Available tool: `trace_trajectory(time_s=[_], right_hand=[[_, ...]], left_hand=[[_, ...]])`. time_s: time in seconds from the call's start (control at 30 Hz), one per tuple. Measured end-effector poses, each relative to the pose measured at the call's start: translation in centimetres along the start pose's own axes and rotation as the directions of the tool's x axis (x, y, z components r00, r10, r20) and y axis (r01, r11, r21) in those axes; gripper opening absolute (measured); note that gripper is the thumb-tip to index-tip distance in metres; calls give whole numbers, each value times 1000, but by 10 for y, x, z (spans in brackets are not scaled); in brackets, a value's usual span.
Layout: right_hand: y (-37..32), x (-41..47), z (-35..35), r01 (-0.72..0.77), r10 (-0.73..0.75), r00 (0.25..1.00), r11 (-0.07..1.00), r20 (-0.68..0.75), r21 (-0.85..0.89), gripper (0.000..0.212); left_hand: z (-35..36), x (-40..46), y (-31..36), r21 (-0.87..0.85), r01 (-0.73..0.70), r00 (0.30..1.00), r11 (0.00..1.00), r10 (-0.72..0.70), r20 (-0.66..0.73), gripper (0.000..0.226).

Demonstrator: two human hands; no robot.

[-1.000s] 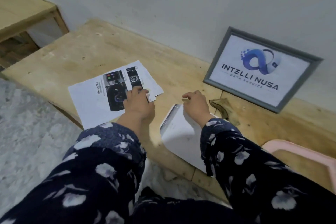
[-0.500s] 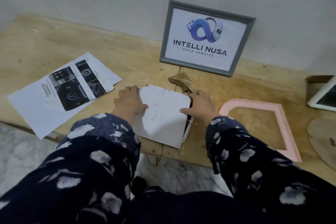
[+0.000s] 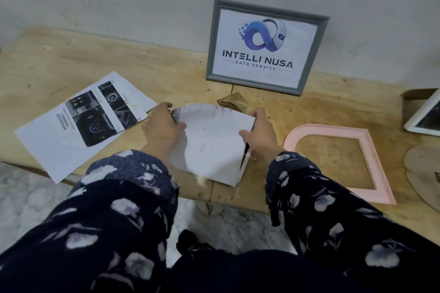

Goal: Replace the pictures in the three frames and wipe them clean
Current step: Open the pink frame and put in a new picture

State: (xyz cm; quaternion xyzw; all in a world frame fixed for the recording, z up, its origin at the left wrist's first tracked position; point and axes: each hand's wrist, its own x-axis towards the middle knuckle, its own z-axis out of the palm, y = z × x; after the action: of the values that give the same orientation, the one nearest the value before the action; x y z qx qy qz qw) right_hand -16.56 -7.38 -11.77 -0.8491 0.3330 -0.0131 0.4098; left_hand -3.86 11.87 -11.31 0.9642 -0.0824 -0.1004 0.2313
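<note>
A white paper sheet (image 3: 212,143) lies face down at the front of the wooden table, its far edge bowed upward. My left hand (image 3: 163,127) grips its left edge and my right hand (image 3: 260,133) grips its right edge. A dark sheet edge shows under the paper by my right wrist. A grey frame (image 3: 266,46) with a logo picture leans on the wall behind. An empty pink frame (image 3: 342,162) lies flat to the right. Printed pictures (image 3: 78,121) lie on the left.
A small brown cloth (image 3: 233,101) sits just beyond the paper. A white frame (image 3: 426,116) and a cardboard piece are at the right edge, with a round brown backing board (image 3: 423,173) below them. The table's front edge (image 3: 209,195) runs under my forearms.
My left hand left the printed pictures and came to the white sheet. Both hands now hold its sides, and its far edge has lifted and curved. The view swung right.
</note>
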Motion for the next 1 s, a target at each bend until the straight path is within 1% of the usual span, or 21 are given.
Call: trace_trajectory(time_s=[0.03, 0.07, 0.1, 0.2, 0.27, 0.37, 0.5, 0.57, 0.67, 0.83, 0.93, 1.0], right_hand=[[-2, 0, -5, -10, 13, 1000, 991, -16, 137, 40], [-4, 2, -12, -10, 19, 999, 974, -39, 226, 41], [-7, 3, -19, -7, 28, 997, 960, -68, 281, 42], [-8, 11, -46, 18, 40, 990, 914, -135, 405, 41], [-3, 11, -67, 50, 33, 984, 893, -177, 446, 38], [9, 5, -109, 97, -9, 978, 907, -209, 411, 39], [47, 0, -162, 112, -23, 970, 926, -242, 361, 38], [67, -4, -182, 105, -15, 967, 932, -252, 347, 37], [108, -9, -207, 63, 23, 968, 940, -248, 334, 36], [162, -15, -231, -4, 98, 958, 943, -268, 332, 35], [189, -15, -238, -50, 134, 957, 950, -258, 307, 36], [200, -16, -238, -75, 149, 956, 957, -254, 278, 40]], left_hand=[[-5, 0, 3, -25, -18, 1000, 1000, 18, -7, 46], [-10, -2, 7, -46, -45, 999, 998, 44, -15, 34], [-15, -4, 13, -89, -71, 997, 993, 69, -26, 28], [-25, -13, 43, -326, -111, 993, 939, 89, -80, 21], [-25, -22, 66, -403, -149, 987, 903, 111, -117, 16], [-12, -43, 100, -454, -161, 984, 877, 109, -140, 15], [22, -72, 146, -505, -162, 985, 848, 110, -131, 30], [41, -85, 166, -506, -170, 984, 846, 121, -127, 32], [74, -107, 195, -500, -166, 986, 850, 135, -98, 31], [115, -136, 226, -526, -91, 996, 845, 80, -44, 41], [133, -149, 239, -508, -61, 998, 859, 68, -6, 40], [142, -156, 243, -486, -47, 998, 873, 62, 16, 43]])
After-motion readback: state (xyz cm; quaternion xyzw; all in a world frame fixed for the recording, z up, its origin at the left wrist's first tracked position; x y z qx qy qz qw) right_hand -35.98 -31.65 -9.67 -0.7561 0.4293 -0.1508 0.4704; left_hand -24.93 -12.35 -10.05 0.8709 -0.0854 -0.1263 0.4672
